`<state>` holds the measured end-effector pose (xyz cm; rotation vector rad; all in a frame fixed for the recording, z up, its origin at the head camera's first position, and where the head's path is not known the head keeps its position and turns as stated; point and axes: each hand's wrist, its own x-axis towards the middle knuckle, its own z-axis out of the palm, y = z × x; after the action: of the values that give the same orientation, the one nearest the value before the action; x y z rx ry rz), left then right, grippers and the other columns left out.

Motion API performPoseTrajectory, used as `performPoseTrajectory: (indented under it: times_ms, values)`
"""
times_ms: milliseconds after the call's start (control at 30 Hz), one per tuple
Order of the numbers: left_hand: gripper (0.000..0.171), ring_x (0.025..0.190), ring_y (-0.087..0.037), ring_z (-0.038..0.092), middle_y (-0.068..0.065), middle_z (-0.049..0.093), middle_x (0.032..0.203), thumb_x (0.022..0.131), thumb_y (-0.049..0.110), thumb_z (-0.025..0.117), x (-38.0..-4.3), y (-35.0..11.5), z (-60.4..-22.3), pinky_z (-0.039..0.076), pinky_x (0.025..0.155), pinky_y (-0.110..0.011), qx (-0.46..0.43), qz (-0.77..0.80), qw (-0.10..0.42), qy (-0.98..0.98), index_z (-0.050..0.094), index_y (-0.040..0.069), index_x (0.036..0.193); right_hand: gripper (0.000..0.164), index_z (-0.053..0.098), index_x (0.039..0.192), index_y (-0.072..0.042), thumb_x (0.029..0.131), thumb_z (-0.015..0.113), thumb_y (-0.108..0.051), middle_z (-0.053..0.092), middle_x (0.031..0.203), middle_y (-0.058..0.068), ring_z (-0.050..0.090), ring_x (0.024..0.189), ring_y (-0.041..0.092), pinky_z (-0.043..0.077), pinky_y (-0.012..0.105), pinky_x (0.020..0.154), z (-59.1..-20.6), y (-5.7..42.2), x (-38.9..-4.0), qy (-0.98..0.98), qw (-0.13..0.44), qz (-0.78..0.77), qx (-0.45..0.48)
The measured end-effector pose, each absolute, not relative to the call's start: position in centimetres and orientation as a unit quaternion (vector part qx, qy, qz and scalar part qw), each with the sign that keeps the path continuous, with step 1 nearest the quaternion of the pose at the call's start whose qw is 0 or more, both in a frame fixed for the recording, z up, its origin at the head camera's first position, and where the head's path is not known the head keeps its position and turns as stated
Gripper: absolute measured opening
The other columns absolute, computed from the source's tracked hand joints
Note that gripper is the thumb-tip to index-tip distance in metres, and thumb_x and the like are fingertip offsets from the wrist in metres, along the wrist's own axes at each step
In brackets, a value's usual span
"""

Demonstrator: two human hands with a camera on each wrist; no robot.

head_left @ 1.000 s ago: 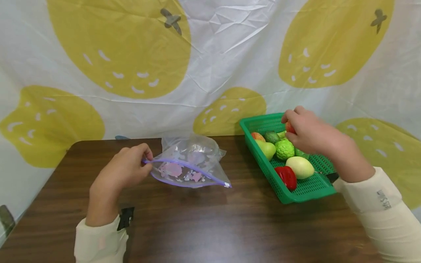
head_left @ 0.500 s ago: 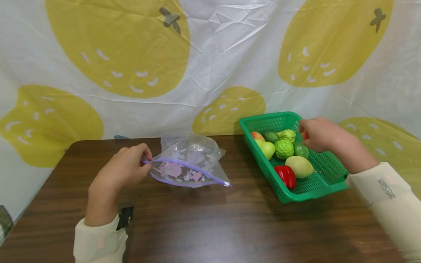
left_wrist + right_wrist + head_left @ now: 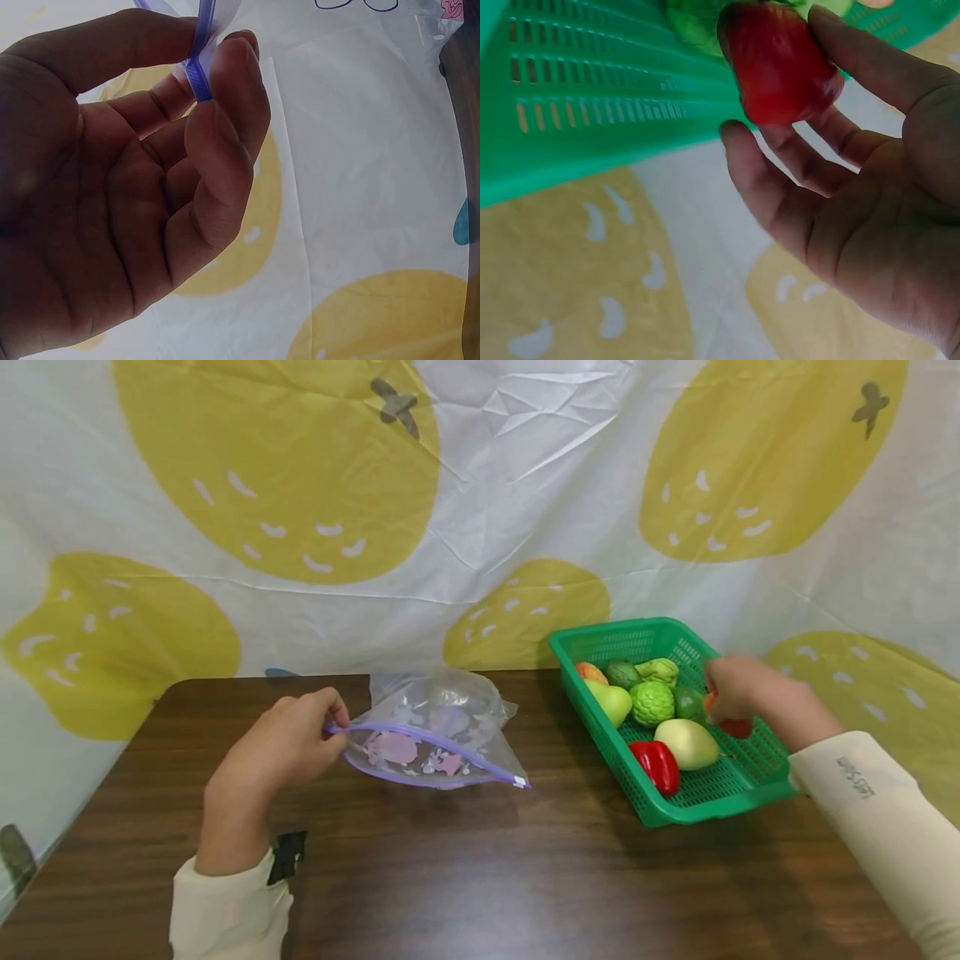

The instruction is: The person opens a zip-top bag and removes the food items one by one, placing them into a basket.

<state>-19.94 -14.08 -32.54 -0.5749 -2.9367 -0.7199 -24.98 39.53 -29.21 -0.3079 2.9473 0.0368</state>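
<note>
In the head view, my left hand [image 3: 281,752] pinches the purple zip rim of a clear zip bag [image 3: 487,727] with pink printed figures. The bag's mouth gapes toward me, its white slider [image 3: 519,782] at the right end. The left wrist view shows thumb and fingertips pressed on the purple strip [image 3: 201,79]. My right hand [image 3: 765,693] is over the right side of a green basket [image 3: 600,739]. Between its thumb and fingers it holds a glossy red, bell-shaped fruit like a wax apple [image 3: 784,67], partly hidden by the hand in the head view.
In the basket lie a green pear [image 3: 611,702], a bumpy green fruit [image 3: 652,702], a pale yellow oval fruit [image 3: 686,744], a red pepper [image 3: 656,766] and several others. A printed cloth [image 3: 480,527] hangs behind the brown table [image 3: 465,877].
My right hand, with the red fruit, has moved from the basket's back middle to the right and lower over its right side. The left hand keeps its hold on the bag.
</note>
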Motion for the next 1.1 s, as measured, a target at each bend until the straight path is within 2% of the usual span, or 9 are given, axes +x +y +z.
performPoseTrajectory:
  times_ms: [133,300,467,567,700,1100]
  values:
    - [0.013,0.071,-0.025,0.055,-0.011,0.064,0.077,0.082,0.007,0.059,-19.9,-14.1,-32.5,0.046,0.066,-0.042,-0.186,-0.235,0.032,-0.954,0.061,0.000,0.094,0.017,0.054,0.069,-0.005,0.071,0.072,-0.005,0.061,0.059,0.005,0.053,0.057,0.020,0.043,0.033,0.053,-29.8,40.2,-25.2,0.989,0.109,0.020,-0.097]
    - [0.013,0.071,-0.025,0.055,-0.011,0.064,0.078,0.083,0.006,0.059,-19.9,-14.1,-32.5,0.047,0.066,-0.042,-0.186,-0.236,0.026,-0.954,0.061,0.000,0.094,0.015,0.058,0.065,-0.006,0.071,0.072,-0.007,0.064,0.057,0.004,0.055,0.055,0.018,0.044,0.033,0.052,-30.5,41.1,-25.5,0.987,0.130,0.018,-0.089]
    - [0.013,0.071,-0.025,0.055,-0.011,0.064,0.078,0.084,0.007,0.059,-19.8,-14.1,-32.5,0.047,0.066,-0.042,-0.185,-0.236,0.024,-0.954,0.061,0.000,0.095,0.019,0.057,0.065,-0.005,0.071,0.075,-0.007,0.060,0.062,0.005,0.053,0.057,0.019,0.044,0.030,0.049,-31.2,41.5,-25.6,0.986,0.147,0.011,-0.075]
    - [0.013,0.071,-0.025,0.055,-0.011,0.064,0.078,0.083,0.007,0.058,-19.8,-14.2,-32.4,0.047,0.067,-0.042,-0.184,-0.235,0.026,-0.954,0.061,0.000,0.094,0.026,0.052,0.057,-0.010,0.071,0.074,-0.005,0.055,0.056,0.001,0.050,0.051,0.015,0.042,0.025,0.046,-31.5,41.3,-25.7,0.983,0.169,0.017,-0.070]
    - [0.013,0.071,-0.025,0.055,-0.011,0.064,0.078,0.083,0.006,0.058,-19.7,-14.3,-32.3,0.047,0.067,-0.042,-0.184,-0.234,0.029,-0.954,0.061,0.000,0.094,0.035,0.045,0.052,-0.016,0.065,0.073,-0.001,0.045,0.053,-0.003,0.046,0.046,0.011,0.040,0.020,0.043,-31.6,40.9,-25.9,0.978,0.195,0.018,-0.069]
    - [0.011,0.069,-0.024,0.054,-0.010,0.063,0.076,0.082,0.006,0.059,-19.7,-14.4,-32.3,0.046,0.065,-0.041,-0.192,-0.235,0.039,-0.952,0.061,0.001,0.092,0.024,0.055,0.058,-0.008,0.061,0.077,0.002,0.054,0.063,0.004,0.055,0.050,0.015,0.046,0.018,0.043,-32.5,40.5,-25.7,0.973,0.228,0.016,-0.040]
